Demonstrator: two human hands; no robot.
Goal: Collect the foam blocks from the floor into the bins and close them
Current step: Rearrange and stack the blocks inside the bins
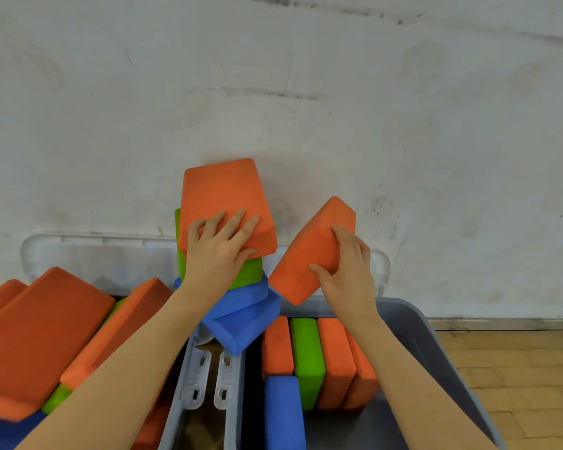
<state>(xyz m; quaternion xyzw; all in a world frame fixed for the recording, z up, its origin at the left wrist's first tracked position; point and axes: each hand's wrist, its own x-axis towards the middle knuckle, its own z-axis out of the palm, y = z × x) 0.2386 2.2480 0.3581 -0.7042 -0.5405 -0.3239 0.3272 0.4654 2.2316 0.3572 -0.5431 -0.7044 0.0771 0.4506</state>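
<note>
**A:** ok so what were the hands actually doing when you looked over?

**B:** Both were busy. The left hand (220, 246) lay on top of an orange block (223, 199), fingers spread fairly wide over its near edge with the thumb tucked under the front. That block topped a little stack: a green block (249, 275) under it, then two blue blocks (244, 316) at the bottom, tilted and hanging over the gap between the two bins.

**A:** and the right?

**B:** The right hand (345, 266) gripped a second orange block (309, 254), thumb on the near face and fingers curled over the top edge. It was held tilted, one corner pointing up toward 1 o'clock, just beside the stack at its 3 o'clock and above the far end of the right bin (436, 345).

**A:** anything in the bins already?

**B:** Yeah. The right bin had blocks standing on edge in a row: orange, a green standing block (307, 358), two more orange, plus a blue standing block (283, 414) in front at 6 o'clock. The left bin (176, 414), over at 8 o'clock, was piled messier, with a big orange slab (36, 345) lying slanted across the top and bits of green and blue poking out underneath.

**A:** lids?

**B:** A clear lid (104, 254) leaned against the scuffed white wall (306, 92) behind the left bin. Wooden floor (517, 384) showed at 4 o'clock.
</note>
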